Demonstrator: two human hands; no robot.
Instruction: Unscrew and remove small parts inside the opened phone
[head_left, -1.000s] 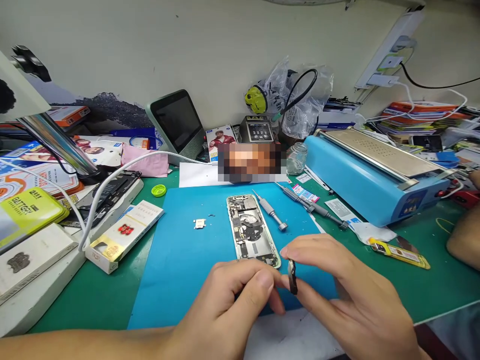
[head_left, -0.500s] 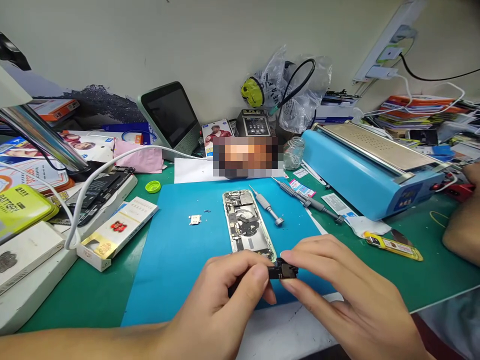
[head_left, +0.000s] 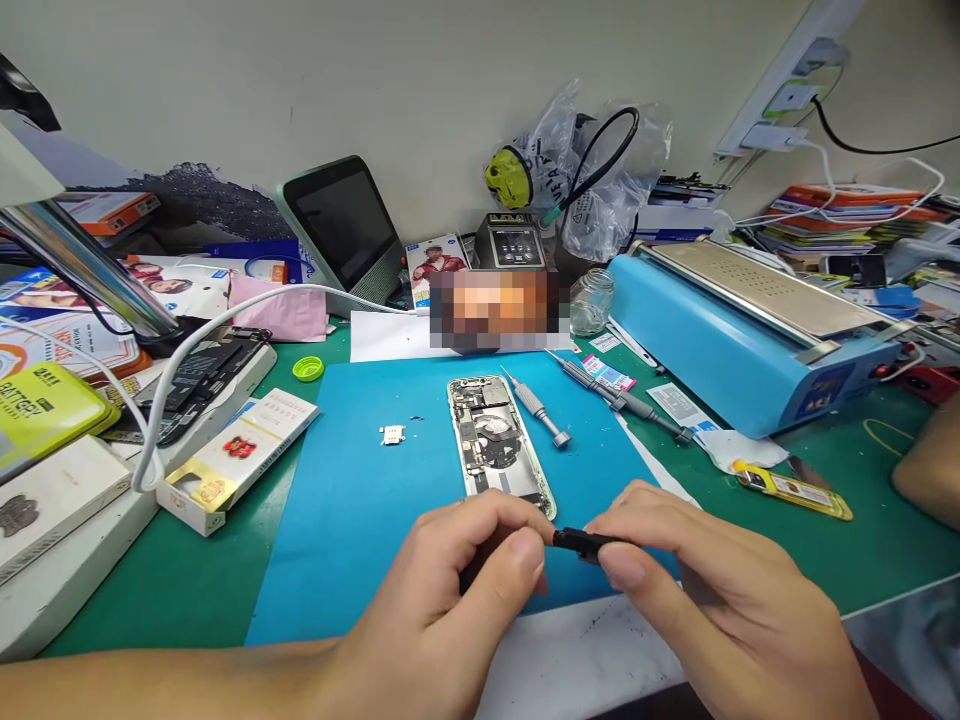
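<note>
Spreading beneath everything, the green desk (head_left: 847, 555) carries a blue mat (head_left: 360, 520) in its middle, with a blue machine (head_left: 705, 340) standing beyond it on the far right. Over the near part of the mat are both hands: the right hand (head_left: 720, 590) pinches a small black part (head_left: 579, 543) between thumb and forefinger, while the left hand (head_left: 457, 605) is curled, its forefinger tip at the part's left end; whether it grips the part, I cannot tell. Just beyond them lies an opened phone (head_left: 499, 440), inner components facing up. A gray screwdriver (head_left: 536, 405) rests just right of the phone. The black part is held above the mat, near the phone's near end. Left of the phone lies a tiny pale metal plate (head_left: 392, 435).
</note>
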